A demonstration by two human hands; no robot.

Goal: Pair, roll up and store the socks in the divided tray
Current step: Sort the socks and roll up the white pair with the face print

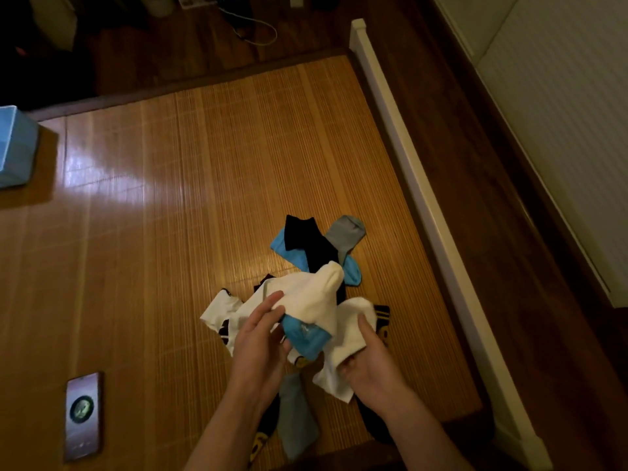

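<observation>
A pile of loose socks lies on the bamboo mat (pixel 204 198). My left hand (pixel 261 338) holds a white sock with a blue cuff (pixel 316 300), lifted above the pile. My right hand (pixel 370 362) grips a second white sock (pixel 350 334) beside it. Behind them lie a black sock (pixel 306 236), a grey sock (pixel 346 232) and a blue sock (pixel 351 271). Another grey sock (pixel 295 416) and a black-and-yellow sock (pixel 382 314) lie near my wrists. A blue tray (pixel 13 147) stands at the far left edge, its inside hidden.
A phone (pixel 83 414) lies on the mat at the lower left. A white rail (pixel 424 212) runs along the mat's right side, with dark wooden floor beyond. A cable (pixel 258 28) lies on the floor at the back.
</observation>
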